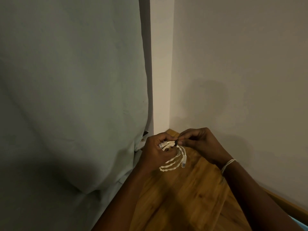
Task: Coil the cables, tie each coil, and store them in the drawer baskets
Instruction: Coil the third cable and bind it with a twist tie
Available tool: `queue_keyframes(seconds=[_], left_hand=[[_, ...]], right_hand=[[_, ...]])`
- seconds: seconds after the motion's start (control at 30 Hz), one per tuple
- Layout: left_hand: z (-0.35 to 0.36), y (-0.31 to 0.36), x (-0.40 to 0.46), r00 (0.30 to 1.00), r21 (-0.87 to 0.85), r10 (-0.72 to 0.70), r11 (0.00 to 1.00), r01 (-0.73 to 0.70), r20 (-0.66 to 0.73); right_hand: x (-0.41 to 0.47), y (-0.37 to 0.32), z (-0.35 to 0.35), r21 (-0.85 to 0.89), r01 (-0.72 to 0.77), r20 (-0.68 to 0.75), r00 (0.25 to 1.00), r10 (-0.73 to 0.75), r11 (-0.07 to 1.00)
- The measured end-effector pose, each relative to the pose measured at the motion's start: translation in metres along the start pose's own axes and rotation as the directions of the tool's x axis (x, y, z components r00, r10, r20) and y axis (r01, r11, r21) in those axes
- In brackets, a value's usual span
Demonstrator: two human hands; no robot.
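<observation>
A coiled white network cable [175,160] hangs in the air over the wooden floor, one clear plug dangling at its lower right. My left hand [155,151] grips the coil's top, its fingers curled round the bundled strands and the other plug. A thin black tie [175,143] wraps the bundle just right of those fingers. My right hand [200,144] pinches the end of that black tie between thumb and fingertips. No drawer or basket is in view.
A grey-green curtain [70,97] fills the left half and reaches down to the floor. Plain walls meet in a corner [171,80] behind my hands. Wooden floor [183,197] runs below, with a skirting board [283,204] along the right wall.
</observation>
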State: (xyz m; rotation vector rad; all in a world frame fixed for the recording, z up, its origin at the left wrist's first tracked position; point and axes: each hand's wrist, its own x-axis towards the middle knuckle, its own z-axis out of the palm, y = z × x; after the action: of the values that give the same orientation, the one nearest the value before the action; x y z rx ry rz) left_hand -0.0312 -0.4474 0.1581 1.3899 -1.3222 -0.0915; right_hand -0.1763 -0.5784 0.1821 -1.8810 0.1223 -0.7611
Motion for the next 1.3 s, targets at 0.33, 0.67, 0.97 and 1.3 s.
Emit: queue_keyframes(seconds=[0.33,0.67,0.97,1.3], left_hand=[[0.003,0.007,-0.001,0.998,-0.063,-0.023,0.998,0.019,-0.061],[0.007,0.01,-0.011,0.982,-0.196,-0.158,0.971,0.136,-0.1],[0.021,0.029,-0.023,0.971,-0.361,-0.237,0.909,0.209,-0.032],[0.076,0.046,-0.046,0.939,-0.414,-0.323,0.844,0.341,0.116]], right_hand=[[-0.007,0.003,0.007,0.2,-0.019,-0.078,0.996,0.036,0.98],[-0.024,0.001,0.01,-0.134,0.096,-0.04,0.994,-0.102,0.986],[-0.047,-0.004,0.013,-0.225,0.212,-0.146,0.958,-0.248,0.951],[-0.113,-0.009,0.02,0.004,-0.052,-0.539,0.841,0.046,0.999]])
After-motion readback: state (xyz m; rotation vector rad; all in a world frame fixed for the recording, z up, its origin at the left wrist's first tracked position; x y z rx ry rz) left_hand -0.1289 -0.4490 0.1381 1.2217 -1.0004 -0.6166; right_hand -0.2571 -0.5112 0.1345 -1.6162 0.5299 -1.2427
